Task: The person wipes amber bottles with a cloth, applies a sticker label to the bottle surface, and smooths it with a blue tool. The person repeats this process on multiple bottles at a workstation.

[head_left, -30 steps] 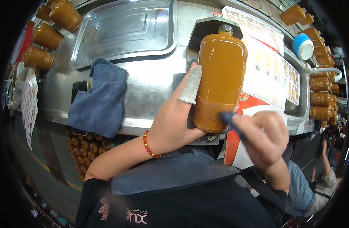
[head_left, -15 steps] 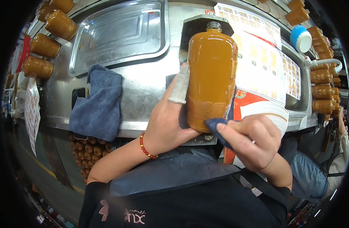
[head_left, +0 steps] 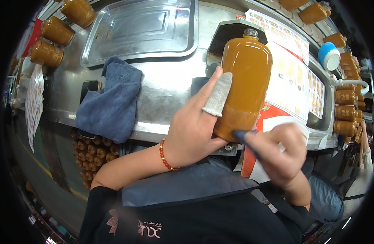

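A large amber-brown bottle with a clear threaded neck leans away from me, its neck over a dark angular stand. My left hand is closed round its left side and base, a grey cloth cot covering one finger. At the bottle's lower front, my right hand pinches a dark blue cloth against the surface. That hand is partly smeared by motion. Raised relief shows faintly on the lower part of the bottle.
Left on the steel bench lie a blue towel, a phone partly under it, and a metal tray. Printed sheets lie right of the bottle. Brown bottles stand along both sides. Another person is at far right.
The bottle and both hands sit slightly farther right in the picture, and the bottle tilts more to the right. My right hand still presses the cloth at its base, now blurred.
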Motion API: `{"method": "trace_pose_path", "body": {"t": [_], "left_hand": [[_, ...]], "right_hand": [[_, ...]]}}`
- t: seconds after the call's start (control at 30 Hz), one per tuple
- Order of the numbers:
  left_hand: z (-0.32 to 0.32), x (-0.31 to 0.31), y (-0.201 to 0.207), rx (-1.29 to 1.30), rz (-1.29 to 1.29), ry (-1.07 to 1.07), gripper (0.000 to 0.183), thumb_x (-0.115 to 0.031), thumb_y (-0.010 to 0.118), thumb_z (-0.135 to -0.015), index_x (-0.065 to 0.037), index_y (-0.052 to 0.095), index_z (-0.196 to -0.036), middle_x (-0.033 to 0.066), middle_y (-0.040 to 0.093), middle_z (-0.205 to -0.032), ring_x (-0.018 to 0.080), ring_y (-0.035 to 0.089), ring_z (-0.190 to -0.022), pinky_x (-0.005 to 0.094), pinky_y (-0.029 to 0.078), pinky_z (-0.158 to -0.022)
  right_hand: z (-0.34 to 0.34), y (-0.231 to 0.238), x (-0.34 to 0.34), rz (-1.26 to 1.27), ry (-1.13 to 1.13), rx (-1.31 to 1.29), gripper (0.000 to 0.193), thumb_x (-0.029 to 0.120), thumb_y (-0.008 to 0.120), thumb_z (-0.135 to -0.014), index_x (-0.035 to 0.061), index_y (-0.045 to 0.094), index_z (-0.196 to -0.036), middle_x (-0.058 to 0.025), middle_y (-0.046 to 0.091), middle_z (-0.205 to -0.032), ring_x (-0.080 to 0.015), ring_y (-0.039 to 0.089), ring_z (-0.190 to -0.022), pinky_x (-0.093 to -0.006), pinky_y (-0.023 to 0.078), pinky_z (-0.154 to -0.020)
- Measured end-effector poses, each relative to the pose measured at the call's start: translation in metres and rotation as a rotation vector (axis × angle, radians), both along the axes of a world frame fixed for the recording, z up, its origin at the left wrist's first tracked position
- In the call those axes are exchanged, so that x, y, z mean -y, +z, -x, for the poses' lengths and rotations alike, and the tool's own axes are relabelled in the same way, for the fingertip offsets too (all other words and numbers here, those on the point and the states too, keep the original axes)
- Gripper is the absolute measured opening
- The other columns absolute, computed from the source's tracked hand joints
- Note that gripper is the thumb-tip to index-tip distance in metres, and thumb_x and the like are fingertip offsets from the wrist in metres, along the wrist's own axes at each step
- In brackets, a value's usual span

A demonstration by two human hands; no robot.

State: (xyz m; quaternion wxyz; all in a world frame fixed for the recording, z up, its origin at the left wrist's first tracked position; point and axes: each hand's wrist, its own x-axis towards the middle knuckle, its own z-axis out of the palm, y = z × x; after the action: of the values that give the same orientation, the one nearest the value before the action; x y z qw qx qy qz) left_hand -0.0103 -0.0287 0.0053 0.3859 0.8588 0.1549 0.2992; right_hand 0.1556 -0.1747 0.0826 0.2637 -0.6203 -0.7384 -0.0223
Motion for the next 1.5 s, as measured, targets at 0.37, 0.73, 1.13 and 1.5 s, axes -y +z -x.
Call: {"method": "trace_pose_path", "body": {"t": [0.37, 0.73, 1.13, 1.5], "left_hand": [[0.000, 0.001, 0.000, 0.092, 0.009, -0.026, 0.091, -0.023, 0.089, -0.074, 0.007, 0.045, -0.149, 0.0274, 0.035, -0.161, 0.0409, 0.047, -0.144, 0.0414, 0.049, -0.111], [0.002, -0.009, -0.003, 0.070, -0.008, -0.069, 0.085, -0.021, 0.089, -0.072, 0.010, 0.052, -0.141, 0.0292, 0.033, -0.162, 0.0429, 0.042, -0.147, 0.0429, 0.044, -0.115], [0.001, -0.004, -0.001, 0.096, -0.079, -0.024, 0.047, -0.003, 0.077, -0.069, 0.013, 0.068, -0.112, 0.0303, 0.042, -0.157, 0.0421, 0.047, -0.144, 0.0411, 0.051, -0.108], [-0.006, -0.006, -0.008, 0.130, -0.317, -0.007, 0.061, -0.013, 0.079, -0.072, 0.013, 0.064, -0.124, 0.0295, 0.043, -0.156, 0.0428, 0.044, -0.145, 0.0429, 0.048, -0.112]], "right_hand": [[0.014, 0.018, -0.011, 0.120, -0.021, 0.096, 0.044, 0.000, 0.082, -0.063, 0.0083, 0.079, -0.107, -0.0019, 0.053, -0.074, -0.0200, 0.052, -0.068, -0.0320, 0.038, -0.059], [-0.003, 0.019, -0.017, 0.212, -0.071, -0.140, 0.036, -0.006, 0.078, -0.066, 0.0058, 0.080, -0.100, -0.0033, 0.060, -0.080, -0.0191, 0.055, -0.070, -0.0311, 0.043, -0.063], [0.029, 0.011, 0.001, 0.107, 0.027, 0.110, 0.047, 0.012, 0.071, -0.058, 0.0071, 0.081, -0.104, -0.0021, 0.059, -0.088, -0.0183, 0.051, -0.073, -0.0307, 0.042, -0.062], [0.032, 0.012, 0.001, 0.179, 0.043, 0.073, 0.044, 0.011, 0.071, -0.064, 0.0063, 0.080, -0.106, -0.0014, 0.060, -0.087, -0.0202, 0.051, -0.073, -0.0322, 0.041, -0.065]]}}
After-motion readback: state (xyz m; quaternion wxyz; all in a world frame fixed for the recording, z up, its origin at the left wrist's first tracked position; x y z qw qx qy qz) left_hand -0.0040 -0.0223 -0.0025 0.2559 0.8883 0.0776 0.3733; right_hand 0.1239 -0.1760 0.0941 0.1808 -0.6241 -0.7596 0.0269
